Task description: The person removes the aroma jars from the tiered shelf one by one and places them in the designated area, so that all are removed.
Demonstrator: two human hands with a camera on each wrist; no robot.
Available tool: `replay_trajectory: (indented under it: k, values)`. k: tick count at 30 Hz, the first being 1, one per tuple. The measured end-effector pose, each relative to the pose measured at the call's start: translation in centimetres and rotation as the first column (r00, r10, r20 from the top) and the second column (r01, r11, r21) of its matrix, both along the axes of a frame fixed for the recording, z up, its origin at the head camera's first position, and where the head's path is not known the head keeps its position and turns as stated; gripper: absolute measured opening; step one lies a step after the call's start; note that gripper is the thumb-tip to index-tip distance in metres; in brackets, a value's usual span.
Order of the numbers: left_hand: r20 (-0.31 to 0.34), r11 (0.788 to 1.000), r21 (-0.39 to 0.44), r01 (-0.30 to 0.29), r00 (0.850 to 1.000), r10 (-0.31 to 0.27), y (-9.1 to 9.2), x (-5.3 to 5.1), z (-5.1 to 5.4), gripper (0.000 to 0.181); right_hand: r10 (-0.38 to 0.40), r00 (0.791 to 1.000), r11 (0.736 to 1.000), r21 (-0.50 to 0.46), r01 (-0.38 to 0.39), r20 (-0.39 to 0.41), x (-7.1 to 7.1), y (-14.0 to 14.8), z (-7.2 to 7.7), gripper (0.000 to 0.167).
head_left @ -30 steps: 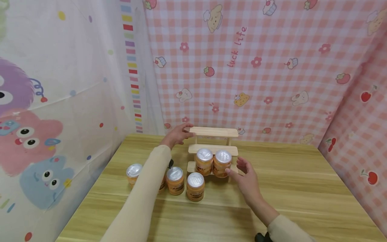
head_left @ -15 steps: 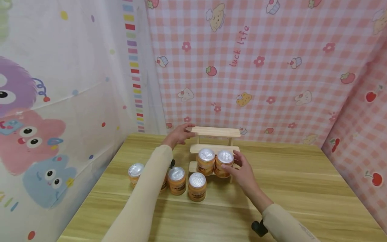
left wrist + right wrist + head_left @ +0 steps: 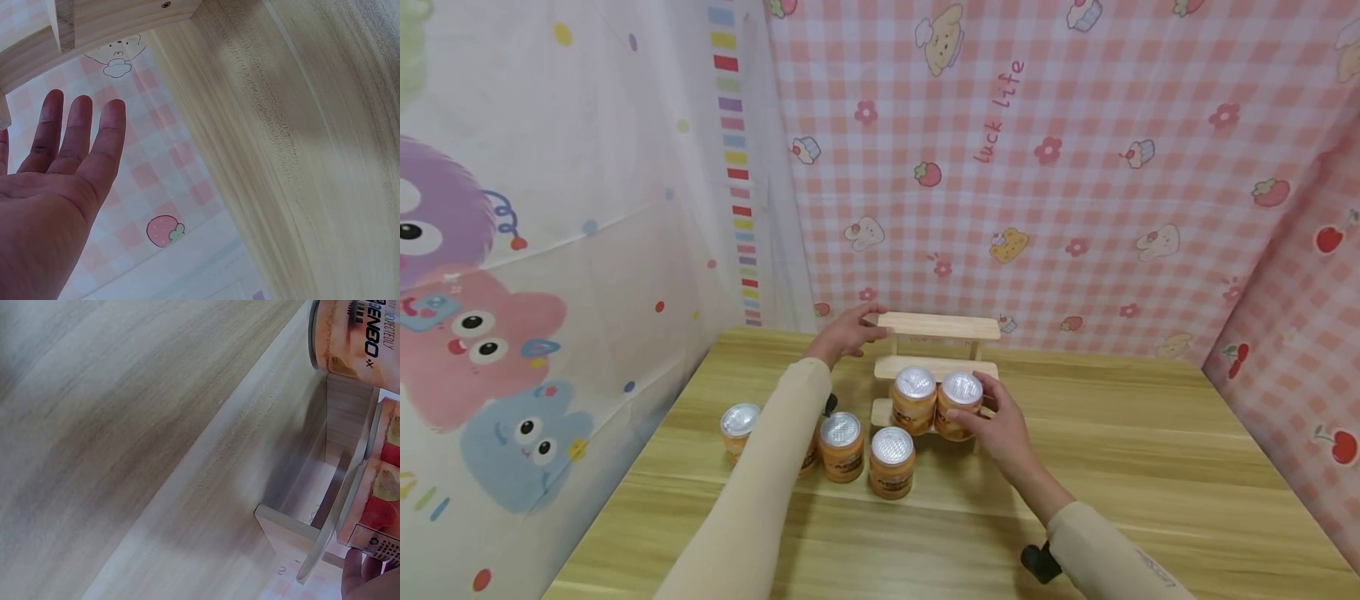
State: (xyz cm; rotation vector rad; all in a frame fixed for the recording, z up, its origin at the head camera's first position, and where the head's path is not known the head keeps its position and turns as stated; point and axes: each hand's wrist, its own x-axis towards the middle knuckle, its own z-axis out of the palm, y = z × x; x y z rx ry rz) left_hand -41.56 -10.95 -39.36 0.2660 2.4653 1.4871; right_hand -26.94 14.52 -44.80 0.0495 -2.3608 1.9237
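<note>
A small three-tier wooden rack (image 3: pixel 938 326) stands near the back of the table. My left hand (image 3: pixel 844 335) pinches the left end of its top tier between thumb and index finger. In the left wrist view, the other fingers (image 3: pixel 78 131) stretch out straight. Two orange cans with silver lids sit side by side on the lowest tier. My right hand (image 3: pixel 1006 433) grips the right can (image 3: pixel 961 407), thumb in front and fingers behind. The left can (image 3: pixel 914 402) is beside it. In the right wrist view, the held can (image 3: pixel 375 509) is partly cut off.
In front of the rack, more orange cans stand on the wooden table (image 3: pixel 1112 467): one (image 3: pixel 892 463) nearest, another (image 3: pixel 842 447) to its left, and a further can (image 3: pixel 740 425) partly behind my left sleeve (image 3: pixel 752 483). A checked pink cloth (image 3: pixel 1045 200) hangs behind.
My right hand has moved left onto the right can, its thumb and fingers closing around it. The left hand stays at the rack's top tier. The view has shifted slightly.
</note>
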Motion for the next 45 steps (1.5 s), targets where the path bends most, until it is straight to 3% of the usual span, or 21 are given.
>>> replay_trajectory:
  k: [13,23,45]
  values:
    - [0.019,1.000,-0.003,-0.006,1.000,0.006,0.1,-0.2,-0.1,0.051,-0.027,0.999,1.000,0.007,0.027,-0.019,0.4,0.5,0.1,0.069]
    - [0.039,1.000,0.002,-0.005,0.999,0.005,0.2,-0.4,-0.1,0.052,0.001,1.000,1.000,0.017,-0.001,-0.006,1.4,1.0,0.3,0.070]
    - [0.031,1.000,-0.002,-0.009,0.999,0.009,0.0,-0.2,0.0,0.051,0.043,0.999,0.999,0.006,-0.043,0.019,4.0,0.5,-1.4,0.067]
